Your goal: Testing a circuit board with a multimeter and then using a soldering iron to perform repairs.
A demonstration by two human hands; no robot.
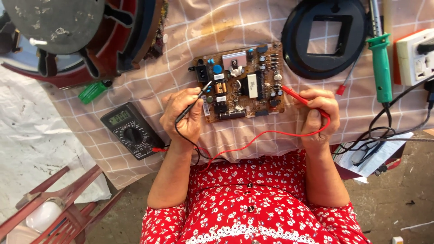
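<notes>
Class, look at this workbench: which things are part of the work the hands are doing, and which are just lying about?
In use: circuit board, black probe in left hand, red probe in right hand, multimeter.

Lying about: soldering iron, green lighter, black ring, socket strip.

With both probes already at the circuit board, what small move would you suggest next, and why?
Probably bring the red probe in the right hand down onto a contact: its tip seems to hover at the circuit board edge, while the black probe in the left hand already reaches the board.
</notes>
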